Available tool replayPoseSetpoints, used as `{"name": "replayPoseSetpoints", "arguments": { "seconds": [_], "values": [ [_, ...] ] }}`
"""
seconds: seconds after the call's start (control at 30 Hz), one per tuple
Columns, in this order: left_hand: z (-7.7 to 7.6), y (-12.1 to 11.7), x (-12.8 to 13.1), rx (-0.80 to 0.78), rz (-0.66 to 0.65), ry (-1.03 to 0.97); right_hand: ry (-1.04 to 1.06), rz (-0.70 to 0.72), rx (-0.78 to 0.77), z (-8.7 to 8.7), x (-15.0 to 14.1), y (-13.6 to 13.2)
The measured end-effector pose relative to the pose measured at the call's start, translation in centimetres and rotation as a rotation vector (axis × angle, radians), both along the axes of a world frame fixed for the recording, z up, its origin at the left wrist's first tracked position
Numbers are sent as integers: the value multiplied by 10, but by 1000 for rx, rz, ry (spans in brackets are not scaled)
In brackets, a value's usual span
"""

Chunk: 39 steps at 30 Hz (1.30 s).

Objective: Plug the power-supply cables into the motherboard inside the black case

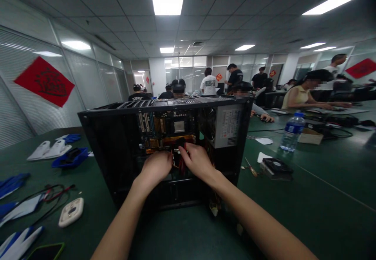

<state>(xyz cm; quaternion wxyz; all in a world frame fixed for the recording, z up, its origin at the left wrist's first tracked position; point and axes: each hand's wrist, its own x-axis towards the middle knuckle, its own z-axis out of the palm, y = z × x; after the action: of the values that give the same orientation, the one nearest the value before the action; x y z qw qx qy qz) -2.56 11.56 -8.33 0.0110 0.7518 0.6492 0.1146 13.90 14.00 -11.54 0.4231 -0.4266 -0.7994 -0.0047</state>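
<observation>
An open black computer case (170, 209) stands in front of me, its inside facing my way. Both my hands reach into it, below the motherboard (160, 125) with its pale square chip. Curled fingers close my left hand (157, 164) near thin cables; what it pinches is hidden. My right hand (198, 158) is closed by a dark piece and red cables (181, 165); I cannot make out what lies in its grip. At the upper right of the case sits a grey power supply (229, 127). Loose wires with a pale connector (214, 209) hang below my right forearm.
Left on the green table lie a blue tray (70, 158), gloves (13, 183), a white puck-like object (71, 212) and a phone (47, 251). To the right are a screwdriver (251, 167), a cooling fan (276, 167) and a water bottle (292, 132). Other people work beyond.
</observation>
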Motion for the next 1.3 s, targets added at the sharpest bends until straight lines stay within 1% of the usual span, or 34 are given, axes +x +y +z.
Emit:
{"name": "replayPoseSetpoints", "arguments": {
  "seconds": [0.07, 0.13, 0.23, 0.3, 0.4, 0.47, 0.53, 0.7, 0.8, 0.87, 0.97, 1.13, 1.3],
  "values": [
    [-15, 13, -2, -25, -13, -17, -45, -67, -170, -1, -3, 2],
    [-28, 23, -2, -48, -44, -75, -97, -119, -289, 1, -4, 1],
    [-37, 31, 1, -94, -71, -227, -149, -185, -356, 4, -6, -2],
    [-37, 32, 2, -135, -96, -342, -153, -206, -367, 4, -7, -2],
    [-29, 30, 2, -197, -150, -517, -136, -203, -376, 3, -6, -1],
    [-25, 28, 1, -204, -172, -567, -123, -191, -383, 3, -5, -1],
    [-23, 26, 2, -185, -154, -510, -122, -192, -390, 2, -5, 0],
    [-26, 25, 8, -111, 40, -171, -191, -208, -428, 1, -6, -1],
    [-26, 25, 15, -67, 112, -63, -211, -205, -439, 2, -6, -1],
    [-23, 25, 20, -56, 129, -27, -213, -215, -438, 2, -7, -1],
    [-20, 24, 25, -55, 119, 14, -208, -211, -428, 2, -7, 0],
    [-20, 23, 26, -25, 108, 58, -198, -204, -430, 1, -7, 0],
    [-18, 23, 27, -43, 119, 60, -203, -203, -436, 1, -6, 0]
  ]
}}
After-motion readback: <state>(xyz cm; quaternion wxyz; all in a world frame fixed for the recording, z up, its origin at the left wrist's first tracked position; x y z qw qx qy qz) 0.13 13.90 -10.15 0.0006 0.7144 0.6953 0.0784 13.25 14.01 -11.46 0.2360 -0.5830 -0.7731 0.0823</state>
